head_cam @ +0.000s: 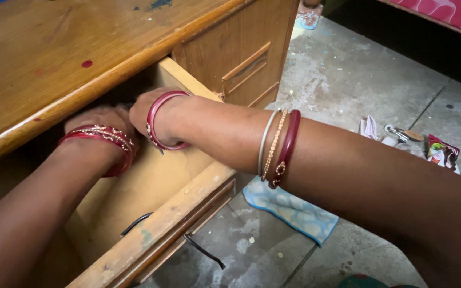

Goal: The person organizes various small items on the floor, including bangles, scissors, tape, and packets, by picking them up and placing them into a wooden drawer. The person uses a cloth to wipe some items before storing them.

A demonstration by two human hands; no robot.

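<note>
Worn wooden desk [54,58], open drawer [150,186], hands inside

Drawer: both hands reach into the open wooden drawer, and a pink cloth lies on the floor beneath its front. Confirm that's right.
Not quite. The head view shows the cloth is blue, not pink. The rest holds: the left hand and right hand both reach into the open wooden drawer, and the cloth lies on the floor beneath its front.

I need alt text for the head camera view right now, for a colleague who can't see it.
Both hands reach deep into an open wooden drawer under a desk top, the left hand and right hand close together at the back, red bangles on both wrists. A blue cloth lies on the concrete floor beside the drawer.
</note>
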